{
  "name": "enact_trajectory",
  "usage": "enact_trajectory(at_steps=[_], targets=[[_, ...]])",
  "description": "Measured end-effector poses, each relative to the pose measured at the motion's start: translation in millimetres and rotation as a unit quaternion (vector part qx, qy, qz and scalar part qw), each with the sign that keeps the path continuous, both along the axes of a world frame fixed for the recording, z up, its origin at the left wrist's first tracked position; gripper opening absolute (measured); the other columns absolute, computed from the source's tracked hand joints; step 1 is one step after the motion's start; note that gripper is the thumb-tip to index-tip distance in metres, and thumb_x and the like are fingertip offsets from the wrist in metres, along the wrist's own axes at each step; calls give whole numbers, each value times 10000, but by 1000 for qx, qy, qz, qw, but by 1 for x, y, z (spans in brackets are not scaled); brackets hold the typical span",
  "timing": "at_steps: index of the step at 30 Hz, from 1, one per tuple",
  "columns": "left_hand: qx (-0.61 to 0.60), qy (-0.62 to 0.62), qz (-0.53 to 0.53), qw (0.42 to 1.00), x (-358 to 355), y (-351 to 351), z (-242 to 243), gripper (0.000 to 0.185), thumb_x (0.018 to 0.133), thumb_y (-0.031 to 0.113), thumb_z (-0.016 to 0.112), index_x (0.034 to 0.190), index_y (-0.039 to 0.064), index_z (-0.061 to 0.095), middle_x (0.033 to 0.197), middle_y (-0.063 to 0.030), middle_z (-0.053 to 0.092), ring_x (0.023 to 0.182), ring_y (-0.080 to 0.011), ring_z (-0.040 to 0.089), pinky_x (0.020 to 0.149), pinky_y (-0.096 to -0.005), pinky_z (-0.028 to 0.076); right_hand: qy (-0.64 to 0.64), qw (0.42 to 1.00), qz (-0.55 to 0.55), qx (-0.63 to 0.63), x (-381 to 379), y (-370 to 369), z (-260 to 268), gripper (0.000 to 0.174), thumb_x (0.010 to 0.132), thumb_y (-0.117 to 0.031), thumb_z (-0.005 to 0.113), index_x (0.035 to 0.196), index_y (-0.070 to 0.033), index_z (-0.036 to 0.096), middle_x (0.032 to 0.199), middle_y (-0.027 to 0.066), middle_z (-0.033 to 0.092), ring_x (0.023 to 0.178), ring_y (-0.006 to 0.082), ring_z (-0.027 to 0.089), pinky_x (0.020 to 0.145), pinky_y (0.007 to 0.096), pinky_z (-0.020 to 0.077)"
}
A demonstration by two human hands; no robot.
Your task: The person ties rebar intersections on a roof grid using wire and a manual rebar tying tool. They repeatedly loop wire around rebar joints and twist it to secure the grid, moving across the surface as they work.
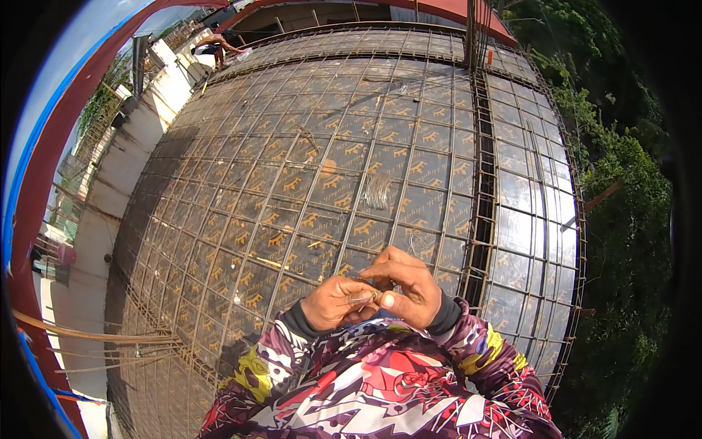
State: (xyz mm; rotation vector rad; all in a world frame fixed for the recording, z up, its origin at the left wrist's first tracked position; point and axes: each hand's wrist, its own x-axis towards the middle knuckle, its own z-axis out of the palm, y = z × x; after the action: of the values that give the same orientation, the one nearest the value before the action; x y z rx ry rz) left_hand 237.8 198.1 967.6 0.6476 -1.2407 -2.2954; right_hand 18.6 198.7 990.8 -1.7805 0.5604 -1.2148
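Note:
My left hand (340, 303) and my right hand (410, 286) meet close in front of my chest. Between their fingertips is a small, thin, partly see-through object (360, 299), too small to name. The left thumb and fingers pinch it, while the right thumb and bent fingers close on its other end. Below both hands spreads a grid of steel reinforcing bars (351, 225) over dark printed formwork panels (307, 219). A bundle of thin tie wire (377, 191) lies on the panels ahead of my hands, with a loose coil of wire (420, 245) nearer to them.
A rebar beam cage (482, 181) runs along a channel at right, up to a column's upright bars (473, 38). Bars stick out at lower left (98, 332). A wall (93, 247) borders the left side, trees (620, 181) the right. Another person (214, 45) bends over at far left.

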Motion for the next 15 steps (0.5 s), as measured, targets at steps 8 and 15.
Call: enact_trajectory(at_steps=[8,15], targets=[[-60,-19,10,998,4,3,-5,299,1028,235,537,1167,2,663,778,13,564,643,-47,462,561,-207,360,-22,999,34,20,2,-5,1,413,953,-321,556,1057,67,652,895,150,597,809,264,588,745,353,466],[-119,-46,4,992,3,1,6,323,1019,263,556,1150,-12,664,815,10,597,680,-50,503,594,-214,390,25,999,-2,-34,6,-8,8,555,983,-482,476,1074,46,619,846,132,531,780,273,563,719,368,459]])
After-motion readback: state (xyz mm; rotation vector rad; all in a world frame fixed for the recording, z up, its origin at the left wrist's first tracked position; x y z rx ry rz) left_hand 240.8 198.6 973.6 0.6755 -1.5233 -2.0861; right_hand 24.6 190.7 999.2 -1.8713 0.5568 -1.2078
